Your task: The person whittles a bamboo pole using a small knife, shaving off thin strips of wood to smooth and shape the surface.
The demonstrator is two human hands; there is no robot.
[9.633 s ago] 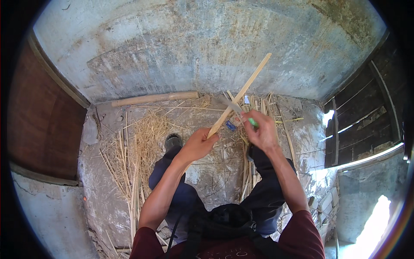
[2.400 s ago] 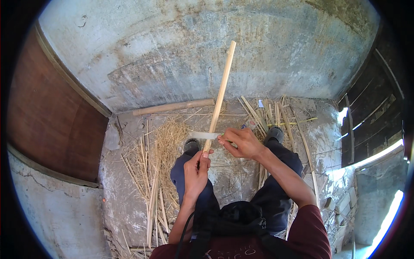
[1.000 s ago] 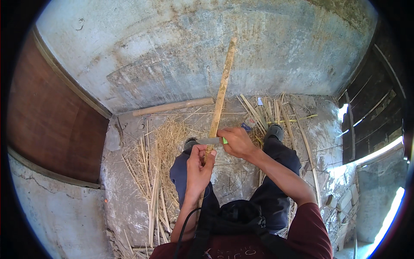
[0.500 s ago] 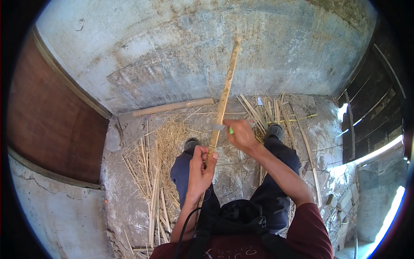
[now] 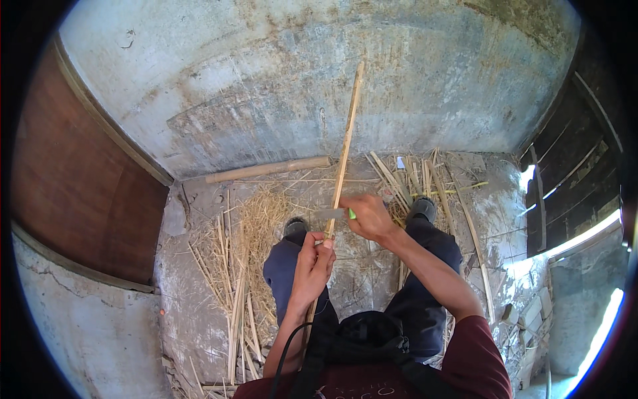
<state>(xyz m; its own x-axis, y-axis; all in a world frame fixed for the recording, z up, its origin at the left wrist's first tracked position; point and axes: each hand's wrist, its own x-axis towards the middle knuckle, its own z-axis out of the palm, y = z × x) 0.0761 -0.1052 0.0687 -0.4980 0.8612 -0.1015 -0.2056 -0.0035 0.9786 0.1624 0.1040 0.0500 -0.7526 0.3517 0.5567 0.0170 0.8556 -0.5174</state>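
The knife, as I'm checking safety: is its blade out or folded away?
Out: the bare blade reaches left from the green handle in the right hand, across the wooden strip.

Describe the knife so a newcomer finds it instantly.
From the stained wall, follow the held strip down to the right hand. The knife there crosses the strip; its grey blade and green handle set it apart from strip and straw.

Across the chest of your maroon T-shirt (image 5: 477, 359) you carry pale lettering (image 5: 360, 392) at the lower edge of the head view, but it shows so small, faint and partly cut off that you cannot read any whole word or number from it.
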